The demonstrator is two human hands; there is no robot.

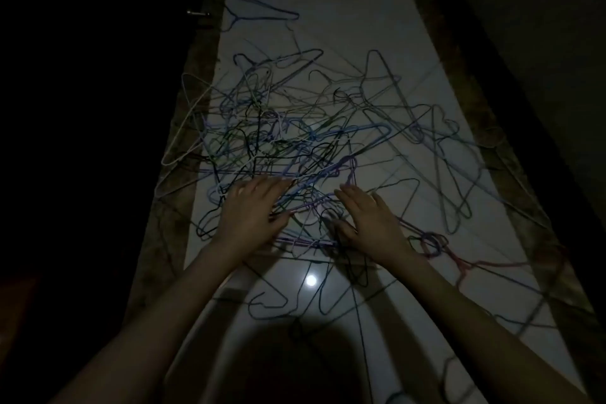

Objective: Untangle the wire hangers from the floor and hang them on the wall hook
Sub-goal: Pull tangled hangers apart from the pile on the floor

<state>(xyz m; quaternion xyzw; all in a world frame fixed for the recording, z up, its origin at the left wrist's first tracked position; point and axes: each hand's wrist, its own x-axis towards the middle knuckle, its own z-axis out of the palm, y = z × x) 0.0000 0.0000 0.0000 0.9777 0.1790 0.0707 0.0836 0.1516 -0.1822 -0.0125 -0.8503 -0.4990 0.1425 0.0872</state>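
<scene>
A big tangle of wire hangers [295,141] in blue, green, black, purple and white lies spread over a glossy white floor [344,26] in dim light. My left hand [252,210] rests flat on the near side of the heap, fingers apart and pointing up-right. My right hand [370,216] lies beside it, palm down, fingers spread over the wires. Neither hand is closed around a hanger. A single blue hanger [262,13] lies apart at the far end. A pink hanger [472,264] lies to the right of my right wrist. No wall hook is visible.
Dark marbled borders [459,75] run along both sides of the white floor. Dark walls close in on the left and right. A dark door with a metal handle [198,14] stands at the far left. A bright light reflection [311,280] and my shadow fall on the near floor.
</scene>
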